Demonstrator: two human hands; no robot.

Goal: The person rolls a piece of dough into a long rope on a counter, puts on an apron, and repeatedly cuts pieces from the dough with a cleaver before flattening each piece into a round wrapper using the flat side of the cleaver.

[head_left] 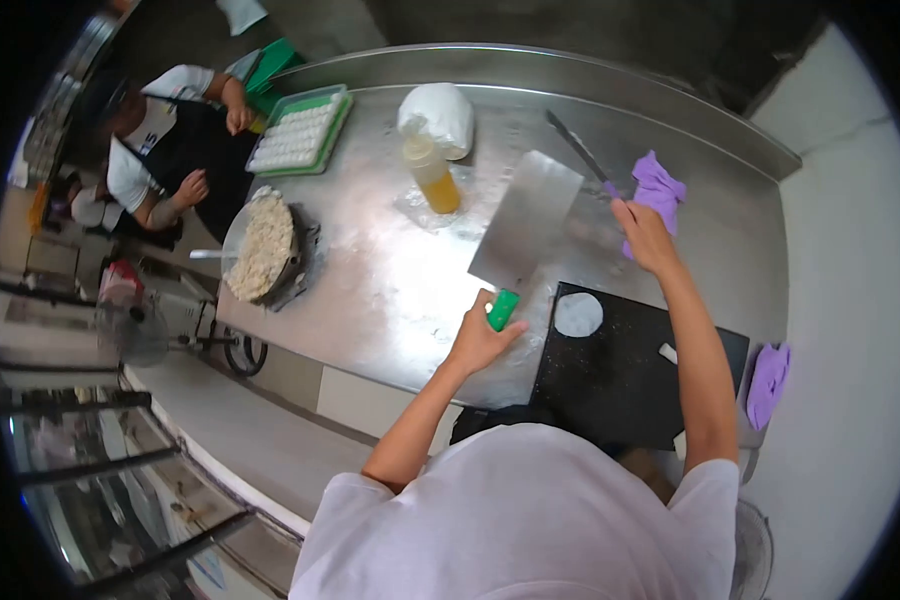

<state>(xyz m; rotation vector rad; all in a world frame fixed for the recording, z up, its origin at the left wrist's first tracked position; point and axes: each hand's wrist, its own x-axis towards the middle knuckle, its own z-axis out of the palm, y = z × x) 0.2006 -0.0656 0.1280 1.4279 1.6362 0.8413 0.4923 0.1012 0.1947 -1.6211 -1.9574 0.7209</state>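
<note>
My left hand (482, 338) is closed around the green handle of a cleaver with a broad, flat metal blade (527, 220). The blade points away from me over the steel table. My right hand (646, 236) grips the purple handle of a long, narrow knife (576, 146), whose tip reaches toward the table's back ledge. Beside that hand lies a crumpled purple cloth (658, 188). Nearer to me, a round white dough wrapper (578, 315) rests on a black board (610, 385), with a small white dough piece (668, 353) by my right forearm.
On the steel table (360, 270) stand a bottle of yellow oil (432, 178), a white bag (437, 115) and a bowl of pale filling (264, 245). A green-edged tray (300, 130) holds rows of white pieces. A co-worker (185, 150) stands at the left. Another purple cloth (768, 385) lies right.
</note>
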